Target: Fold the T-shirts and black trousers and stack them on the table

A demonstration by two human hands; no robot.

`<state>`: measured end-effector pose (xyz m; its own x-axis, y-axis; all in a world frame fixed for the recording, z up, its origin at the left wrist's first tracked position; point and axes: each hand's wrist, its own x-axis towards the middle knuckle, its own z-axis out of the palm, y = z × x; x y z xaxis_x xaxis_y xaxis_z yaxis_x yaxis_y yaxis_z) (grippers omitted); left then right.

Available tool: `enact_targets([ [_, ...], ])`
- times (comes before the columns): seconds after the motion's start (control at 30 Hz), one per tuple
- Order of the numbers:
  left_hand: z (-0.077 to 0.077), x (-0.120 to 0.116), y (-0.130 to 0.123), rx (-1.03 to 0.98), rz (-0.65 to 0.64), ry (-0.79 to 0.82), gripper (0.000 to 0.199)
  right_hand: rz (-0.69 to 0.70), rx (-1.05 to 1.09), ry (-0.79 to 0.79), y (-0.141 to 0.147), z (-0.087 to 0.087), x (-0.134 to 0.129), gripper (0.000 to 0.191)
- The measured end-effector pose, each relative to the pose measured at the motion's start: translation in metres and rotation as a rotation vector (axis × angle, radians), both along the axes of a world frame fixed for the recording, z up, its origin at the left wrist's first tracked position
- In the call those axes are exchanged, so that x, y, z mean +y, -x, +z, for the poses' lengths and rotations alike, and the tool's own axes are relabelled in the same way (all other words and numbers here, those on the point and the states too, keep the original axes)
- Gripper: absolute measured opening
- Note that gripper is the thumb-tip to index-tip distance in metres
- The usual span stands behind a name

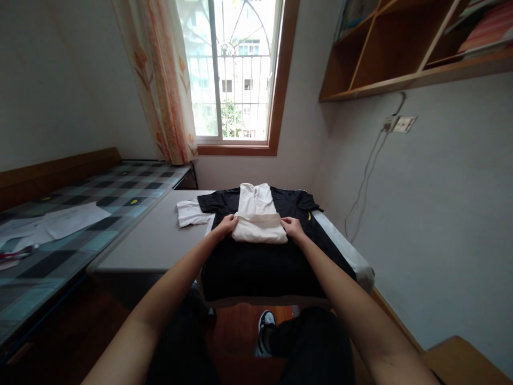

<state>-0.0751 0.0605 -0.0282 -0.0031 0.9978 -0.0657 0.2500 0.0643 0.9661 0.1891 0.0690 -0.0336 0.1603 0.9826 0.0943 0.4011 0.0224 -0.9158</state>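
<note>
A white garment point(258, 200), folded narrow with its lower part doubled up, lies on top of a black short-sleeved shirt point(256, 270) spread over the table. My left hand point(227, 224) pinches the left end of the folded edge. At the opposite end, my right hand point(292, 226) has its fingers closed on the same edge. Left of the black shirt, a white piece of cloth like a sleeve point(193, 213) sticks out onto the table. I cannot tell which garment it belongs to.
The grey table point(148, 238) stands below the window point(240, 75). To the left is a bed with a checked cover point(140, 187) and paper sheets point(68, 222). A wall shelf point(385, 48) hangs at upper right, above a socket with cables point(404, 124).
</note>
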Motion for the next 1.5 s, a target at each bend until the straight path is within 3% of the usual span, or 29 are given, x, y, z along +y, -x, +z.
enact_targets([
  [0.1,0.002,-0.003,0.006,0.012,-0.035,0.085,0.033,-0.008,-0.031,0.052,-0.004,0.001,-0.001,0.029],
  [0.2,0.003,-0.014,0.016,0.001,-0.108,0.124,0.060,0.011,-0.066,0.049,-0.007,0.005,-0.008,0.036],
  [0.33,-0.004,-0.031,0.027,-0.059,-0.209,0.037,0.081,0.195,-0.134,-0.004,-0.007,0.006,-0.027,0.047],
  [0.43,-0.005,-0.039,0.026,-0.068,-0.224,-0.033,0.078,0.266,-0.157,-0.117,-0.005,0.003,-0.039,0.038],
  [0.6,0.005,-0.035,0.021,-0.069,-0.175,-0.053,0.055,0.121,-0.127,-0.291,-0.002,0.003,-0.043,0.031],
  [0.7,0.007,-0.031,0.020,-0.065,-0.177,0.002,0.047,0.085,-0.202,-0.220,-0.003,0.003,-0.043,0.025],
  [0.83,0.007,-0.034,0.025,-0.025,-0.230,0.070,0.051,0.103,-0.320,-0.118,-0.005,0.005,-0.049,0.016],
  [1.07,0.015,-0.050,0.043,0.010,-0.355,-0.005,0.051,0.140,-0.302,-0.242,-0.002,0.009,-0.076,0.026],
  [1.17,0.015,-0.055,0.045,0.080,-0.395,-0.022,0.047,0.211,-0.352,-0.145,-0.002,0.005,-0.080,0.014],
  [1.27,0.012,-0.053,0.043,0.111,-0.415,0.004,0.049,0.195,-0.334,-0.054,-0.003,0.000,-0.074,0.013],
  [1.37,0.010,-0.043,0.040,0.079,-0.374,0.017,0.049,0.169,-0.268,0.016,-0.004,0.002,-0.060,0.023],
  [1.5,0.009,-0.025,0.037,0.094,-0.190,0.022,0.050,0.118,-0.290,0.061,0.000,0.009,-0.043,0.034],
])
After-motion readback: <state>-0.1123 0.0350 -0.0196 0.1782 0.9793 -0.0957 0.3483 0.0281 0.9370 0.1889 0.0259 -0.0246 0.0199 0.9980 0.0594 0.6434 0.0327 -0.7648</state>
